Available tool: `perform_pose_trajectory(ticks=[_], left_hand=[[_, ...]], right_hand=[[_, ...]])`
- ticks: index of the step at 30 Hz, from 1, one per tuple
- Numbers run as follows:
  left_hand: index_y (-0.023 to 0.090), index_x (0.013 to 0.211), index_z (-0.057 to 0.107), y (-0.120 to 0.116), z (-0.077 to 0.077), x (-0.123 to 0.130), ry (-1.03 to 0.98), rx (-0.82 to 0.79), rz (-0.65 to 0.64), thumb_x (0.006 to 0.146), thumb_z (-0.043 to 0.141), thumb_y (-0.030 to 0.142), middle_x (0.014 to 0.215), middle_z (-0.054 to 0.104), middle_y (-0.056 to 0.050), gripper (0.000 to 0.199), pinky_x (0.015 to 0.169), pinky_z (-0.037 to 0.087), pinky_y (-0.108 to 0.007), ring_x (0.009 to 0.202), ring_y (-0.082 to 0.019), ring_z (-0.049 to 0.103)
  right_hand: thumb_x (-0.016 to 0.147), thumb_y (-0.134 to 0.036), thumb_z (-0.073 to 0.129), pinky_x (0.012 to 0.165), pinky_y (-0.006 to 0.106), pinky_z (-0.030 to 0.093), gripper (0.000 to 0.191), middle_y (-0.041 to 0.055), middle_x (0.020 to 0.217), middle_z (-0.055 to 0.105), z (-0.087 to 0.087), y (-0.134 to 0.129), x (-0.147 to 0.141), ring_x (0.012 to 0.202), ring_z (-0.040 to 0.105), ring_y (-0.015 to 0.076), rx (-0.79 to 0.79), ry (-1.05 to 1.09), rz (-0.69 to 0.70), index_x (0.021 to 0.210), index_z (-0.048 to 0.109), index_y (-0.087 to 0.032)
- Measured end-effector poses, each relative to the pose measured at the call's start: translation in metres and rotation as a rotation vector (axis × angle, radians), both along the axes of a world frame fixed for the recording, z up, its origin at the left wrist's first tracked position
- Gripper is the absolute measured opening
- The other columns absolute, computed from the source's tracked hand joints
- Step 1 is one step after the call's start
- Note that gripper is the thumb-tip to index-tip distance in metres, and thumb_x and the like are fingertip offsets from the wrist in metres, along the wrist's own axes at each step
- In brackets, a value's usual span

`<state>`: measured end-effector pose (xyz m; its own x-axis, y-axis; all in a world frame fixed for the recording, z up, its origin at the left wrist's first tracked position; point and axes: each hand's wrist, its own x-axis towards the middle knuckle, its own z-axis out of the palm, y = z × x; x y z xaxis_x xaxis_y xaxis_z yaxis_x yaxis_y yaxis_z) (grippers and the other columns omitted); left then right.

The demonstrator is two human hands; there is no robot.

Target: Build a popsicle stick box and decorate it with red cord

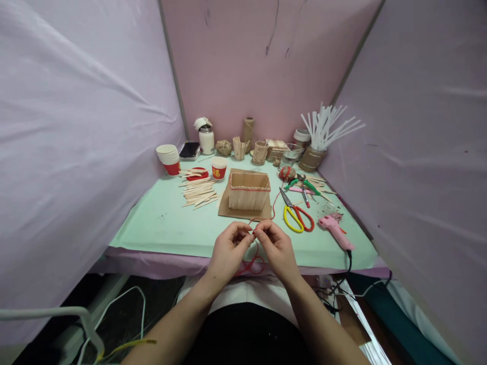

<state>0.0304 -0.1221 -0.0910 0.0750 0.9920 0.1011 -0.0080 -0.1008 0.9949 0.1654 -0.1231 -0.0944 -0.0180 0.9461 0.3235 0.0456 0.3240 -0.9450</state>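
Observation:
My left hand [233, 248] and my right hand [277, 247] meet at the table's front edge, fingertips pinched together on a red string [257, 264]. Below them the string hangs in loose loops; another stretch runs up to a ball of red and brown string [287, 174]. Just beyond my hands stands a small open box [249, 195] faced with wooden craft sticks, a red line along its rim. It rests on a piece of cardboard [224, 207]. What exactly sits between the fingertips is too small to make out.
Right of the box lie scissors [292, 215], green-handled pliers [304, 185] and a pink hot glue gun [337, 232] with its cord over the edge. Craft sticks [200, 193] and paper cups [219, 168] stand left. Jars, a glass of water [291, 154] and white strips [327, 126] line the back.

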Motion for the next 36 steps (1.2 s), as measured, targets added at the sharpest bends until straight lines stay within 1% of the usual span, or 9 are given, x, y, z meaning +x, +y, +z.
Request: perform_pose_trajectory(ticks=[5, 12, 16, 19, 22, 25, 28, 33, 36], left_hand=[[0.017, 0.074, 0.057, 0.001, -0.001, -0.002, -0.073, -0.081, -0.007, 0.073, 0.071, 0.032, 0.066, 0.059, 0.001, 0.020, 0.059, 0.041, -0.023, 0.061, -0.012, 0.053], [0.014, 0.068, 0.066, 0.000, 0.008, -0.005, -0.057, -0.182, -0.087, 0.069, 0.073, 0.040, 0.060, 0.057, 0.000, 0.027, 0.056, 0.037, -0.023, 0.057, -0.011, 0.047], [0.013, 0.071, 0.069, -0.002, 0.008, -0.007, -0.250, -0.360, -0.229, 0.065, 0.078, 0.042, 0.058, 0.054, 0.002, 0.030, 0.052, 0.032, -0.021, 0.053, -0.007, 0.042], [0.013, 0.075, 0.069, -0.001, 0.008, -0.009, -0.368, -0.428, -0.242, 0.063, 0.081, 0.041, 0.059, 0.053, 0.002, 0.032, 0.049, 0.027, -0.020, 0.052, -0.006, 0.039], [0.012, 0.073, 0.068, 0.000, 0.011, -0.011, -0.383, -0.399, -0.198, 0.062, 0.082, 0.041, 0.061, 0.055, 0.001, 0.034, 0.049, 0.027, -0.020, 0.052, -0.005, 0.040], [0.013, 0.068, 0.065, 0.001, 0.014, -0.012, -0.370, -0.343, -0.143, 0.060, 0.082, 0.042, 0.059, 0.054, 0.002, 0.035, 0.050, 0.029, -0.020, 0.051, -0.005, 0.040], [0.013, 0.066, 0.063, 0.001, 0.016, -0.013, -0.373, -0.312, -0.119, 0.061, 0.082, 0.042, 0.058, 0.052, 0.003, 0.035, 0.050, 0.029, -0.020, 0.050, -0.005, 0.040], [0.012, 0.069, 0.065, -0.001, 0.013, -0.012, -0.397, -0.300, -0.121, 0.064, 0.081, 0.039, 0.059, 0.053, 0.003, 0.032, 0.050, 0.030, -0.019, 0.051, -0.004, 0.041], [0.012, 0.070, 0.066, -0.002, 0.013, -0.013, -0.435, -0.314, -0.104, 0.064, 0.082, 0.038, 0.059, 0.054, 0.003, 0.031, 0.052, 0.032, -0.019, 0.052, -0.004, 0.043]], right_hand=[[0.088, -0.031, 0.058, 0.067, 0.026, 0.045, 0.013, -0.0003, 0.076, 0.057, -0.003, 0.001, -0.001, 0.071, 0.054, 0.0135, 0.002, 0.030, -0.031, 0.080, 0.058, -0.021], [0.088, -0.031, 0.059, 0.070, 0.027, 0.046, 0.014, 0.0009, 0.079, 0.057, -0.005, 0.001, -0.002, 0.075, 0.054, 0.0145, 0.043, 0.009, -0.042, 0.079, 0.058, -0.021], [0.089, -0.034, 0.058, 0.072, 0.028, 0.047, 0.015, 0.0016, 0.082, 0.057, -0.004, 0.000, -0.001, 0.077, 0.055, 0.0149, 0.037, 0.038, 0.014, 0.081, 0.058, -0.021], [0.090, -0.043, 0.053, 0.075, 0.031, 0.050, 0.021, 0.0052, 0.095, 0.060, -0.004, 0.001, 0.001, 0.087, 0.058, 0.0172, -0.012, 0.101, 0.094, 0.095, 0.058, -0.022], [0.089, -0.047, 0.053, 0.064, 0.027, 0.050, 0.027, 0.0035, 0.086, 0.061, -0.006, 0.001, 0.003, 0.074, 0.057, 0.0149, -0.100, 0.087, 0.156, 0.099, 0.057, -0.022], [0.087, -0.042, 0.058, 0.053, 0.023, 0.041, 0.024, -0.0027, 0.064, 0.050, -0.008, 0.001, 0.007, 0.056, 0.044, 0.0104, -0.146, -0.029, 0.174, 0.081, 0.058, -0.019], [0.088, -0.039, 0.056, 0.056, 0.023, 0.040, 0.025, -0.0027, 0.064, 0.049, -0.008, -0.001, 0.009, 0.059, 0.044, 0.0108, -0.125, -0.071, 0.153, 0.073, 0.056, -0.019], [0.089, -0.036, 0.056, 0.066, 0.025, 0.044, 0.015, -0.0003, 0.078, 0.057, -0.007, -0.003, 0.008, 0.071, 0.052, 0.0133, -0.097, -0.035, 0.152, 0.088, 0.059, -0.021], [0.087, -0.032, 0.059, 0.064, 0.025, 0.042, 0.013, -0.0005, 0.073, 0.056, -0.007, -0.004, 0.008, 0.068, 0.050, 0.0132, -0.083, -0.106, 0.168, 0.080, 0.059, -0.020]])
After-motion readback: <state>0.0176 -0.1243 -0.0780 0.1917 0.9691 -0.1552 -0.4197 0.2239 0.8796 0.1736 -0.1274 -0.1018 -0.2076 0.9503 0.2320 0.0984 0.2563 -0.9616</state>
